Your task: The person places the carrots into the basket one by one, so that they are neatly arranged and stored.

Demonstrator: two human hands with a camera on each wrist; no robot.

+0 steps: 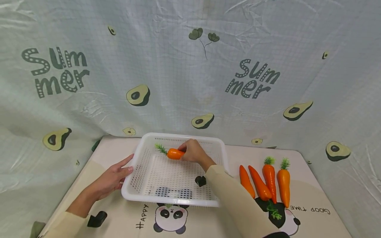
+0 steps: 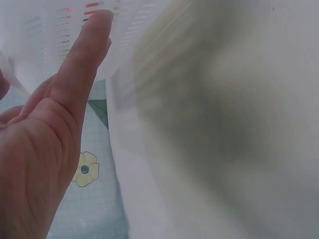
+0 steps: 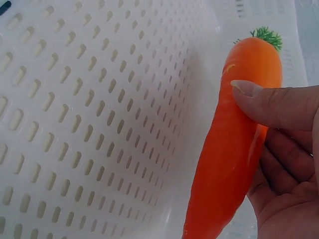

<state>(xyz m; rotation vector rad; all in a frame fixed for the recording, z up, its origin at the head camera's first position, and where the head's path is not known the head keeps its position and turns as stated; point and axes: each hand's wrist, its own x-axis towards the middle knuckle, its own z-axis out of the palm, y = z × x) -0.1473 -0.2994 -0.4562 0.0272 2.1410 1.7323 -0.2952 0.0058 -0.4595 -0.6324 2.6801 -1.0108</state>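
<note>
My right hand (image 1: 193, 151) grips an orange carrot (image 1: 175, 154) with a green leafy top, inside a white perforated plastic basket (image 1: 175, 200). The right wrist view has the thumb across the upper part of the carrot (image 3: 227, 159), over the basket's holed surface (image 3: 99, 114). At the basket's left side, my left hand (image 1: 114, 175) holds the rim, thumb on top and other fingers lower down outside. In the left wrist view, a long finger of the left hand (image 2: 60, 109) lies against the basket's outer wall (image 2: 132, 30); the thumb is mostly cut off.
Several more carrots (image 1: 269, 181) lie on the table right of the basket, beside my right forearm. A printed cloth (image 1: 178, 66) hangs behind and at both sides of the table (image 1: 128, 218), whose cover has panda drawings (image 1: 170, 218).
</note>
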